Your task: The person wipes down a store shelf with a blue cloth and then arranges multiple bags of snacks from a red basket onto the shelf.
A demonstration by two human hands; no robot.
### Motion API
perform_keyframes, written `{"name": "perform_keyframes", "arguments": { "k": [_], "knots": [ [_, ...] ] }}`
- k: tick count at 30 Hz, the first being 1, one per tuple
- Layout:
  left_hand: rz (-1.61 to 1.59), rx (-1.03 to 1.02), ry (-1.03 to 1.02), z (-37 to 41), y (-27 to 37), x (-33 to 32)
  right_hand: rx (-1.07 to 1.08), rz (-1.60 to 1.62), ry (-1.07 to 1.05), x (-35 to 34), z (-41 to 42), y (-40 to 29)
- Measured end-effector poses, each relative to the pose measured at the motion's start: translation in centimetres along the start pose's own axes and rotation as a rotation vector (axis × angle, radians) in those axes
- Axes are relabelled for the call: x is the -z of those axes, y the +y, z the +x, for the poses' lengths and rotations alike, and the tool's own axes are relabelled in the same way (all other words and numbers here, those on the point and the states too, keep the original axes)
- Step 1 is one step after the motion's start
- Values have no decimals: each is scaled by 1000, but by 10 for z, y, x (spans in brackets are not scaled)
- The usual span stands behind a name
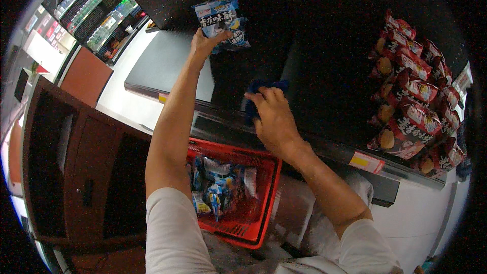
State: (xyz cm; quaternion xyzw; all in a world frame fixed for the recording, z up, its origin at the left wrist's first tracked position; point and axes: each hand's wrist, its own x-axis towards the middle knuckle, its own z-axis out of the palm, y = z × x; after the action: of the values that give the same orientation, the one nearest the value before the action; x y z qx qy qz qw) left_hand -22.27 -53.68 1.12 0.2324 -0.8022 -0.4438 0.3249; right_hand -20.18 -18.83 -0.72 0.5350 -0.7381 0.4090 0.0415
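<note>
My left hand (pixel 207 45) grips the lower edge of a blue-and-white plastic snack bag (pixel 219 13), raised over the dark shelf; the bag bears printed writing. Lower and to the right, my right hand (pixel 274 120) presses a dark blue cloth (pixel 252 111) against the black shelf (pixel 323 110) near its front edge. A red plastic shopping basket (pixel 266 213) is below the shelf edge, in front of my body. Several blue packets (pixel 218 186) lie inside it, partly hidden by my left arm.
Red snack bags (pixel 416 91) are stacked in rows at the shelf's right end. A price label (pixel 366 162) sits on the shelf's front rail. To the left are a grey panel (pixel 167 64), a brown wooden cabinet (pixel 85 167) and racks of bottles (pixel 101 32).
</note>
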Motion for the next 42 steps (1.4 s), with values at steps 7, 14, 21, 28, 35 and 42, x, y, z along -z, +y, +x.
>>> {"name": "perform_keyframes", "arguments": {
  "k": [7, 14, 21, 28, 35, 42],
  "knots": [
    [-271, 112, 67, -110, 68, 17, -52, 118, 49, 1, 5, 7],
    [-447, 209, 86, -197, 81, 42, -280, 1006, 172, 32, 19, -5],
    [-687, 248, -127, -260, 94, 31, 391, 477, 175, 29, 11, -59],
    [-621, 211, -76, -309, 90, 36, 403, 118, -73, -19, -3, -79],
    [-580, 165, -48, -327, 83, 51, 408, 130, 83, -38, 42, -91],
    [140, -13, 8, -355, 68, 81, 229, 321, -16, -62, 16, -89]
  ]
}}
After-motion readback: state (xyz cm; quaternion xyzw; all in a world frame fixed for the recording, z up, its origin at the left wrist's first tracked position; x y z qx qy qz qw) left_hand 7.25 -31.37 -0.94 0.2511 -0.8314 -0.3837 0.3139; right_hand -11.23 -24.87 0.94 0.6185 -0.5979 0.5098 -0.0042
